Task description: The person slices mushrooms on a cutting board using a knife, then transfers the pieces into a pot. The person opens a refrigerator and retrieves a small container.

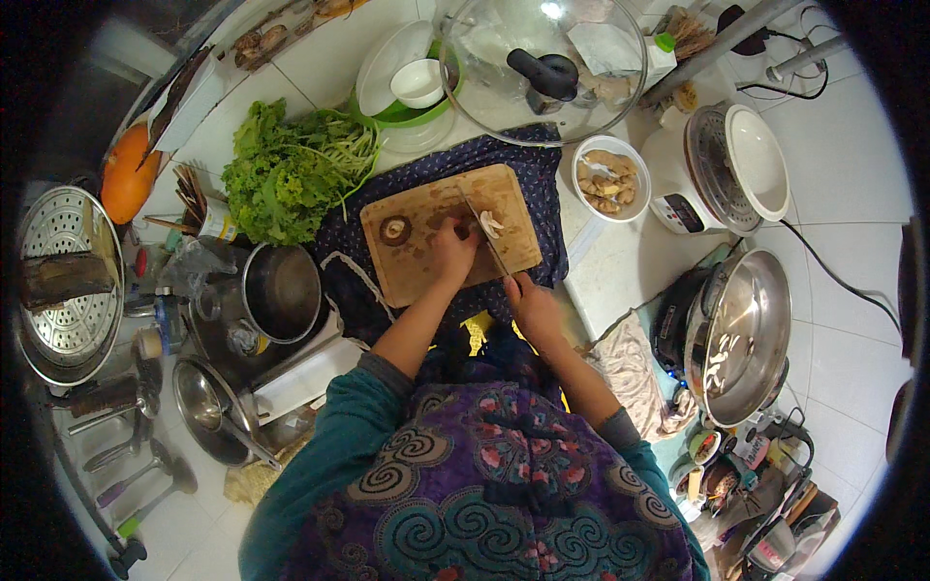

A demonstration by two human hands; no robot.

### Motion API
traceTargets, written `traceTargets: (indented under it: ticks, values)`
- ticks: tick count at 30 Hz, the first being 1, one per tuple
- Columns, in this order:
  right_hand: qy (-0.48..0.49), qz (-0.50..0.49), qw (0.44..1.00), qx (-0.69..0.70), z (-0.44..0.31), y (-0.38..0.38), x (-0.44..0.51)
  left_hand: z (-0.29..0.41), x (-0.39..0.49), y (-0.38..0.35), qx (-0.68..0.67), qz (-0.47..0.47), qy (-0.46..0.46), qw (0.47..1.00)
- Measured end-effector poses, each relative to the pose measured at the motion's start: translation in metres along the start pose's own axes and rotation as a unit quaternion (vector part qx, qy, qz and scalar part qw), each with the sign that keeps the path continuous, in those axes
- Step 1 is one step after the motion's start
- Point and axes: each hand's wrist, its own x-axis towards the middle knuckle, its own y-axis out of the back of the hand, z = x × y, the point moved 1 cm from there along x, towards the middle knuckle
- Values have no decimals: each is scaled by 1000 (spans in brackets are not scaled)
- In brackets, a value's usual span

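My left hand presses a dark-capped mushroom onto the wooden cutting board, its fingers covering most of it. In my right hand is the handle of a kitchen knife, whose blade stands edge-down on the board just right of my left fingers. Pale mushroom slices lie against the blade's right side. Another mushroom rests stem-up near the board's left edge. Beneath the board spreads a dark patterned cloth.
Leafy greens and a dark pot stand on the left. A glass lid lies beyond the board. To the right are a tub of ginger, a white cooker and a steel pan holding pale slices.
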Motion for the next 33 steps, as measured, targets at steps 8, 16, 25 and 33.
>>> traceTargets:
  ticks: [8, 16, 25, 33]
  values:
    - [46, 59, 988, 135, 14, -9, 11, -1, 3, -2, -7, -9, 10, 1000]
    - [66, 70, 982, 160, 16, 0, 2, -9, 3, -4, -22, -28, -17, 999]
    - [20, 23, 999, 44, 9, 0, 5, 3, -12, 4, 71, 7, -115, 991]
    - [34, 39, 990, 130, 22, -5, 5, 5, -6, 5, 37, 12, -92, 995]
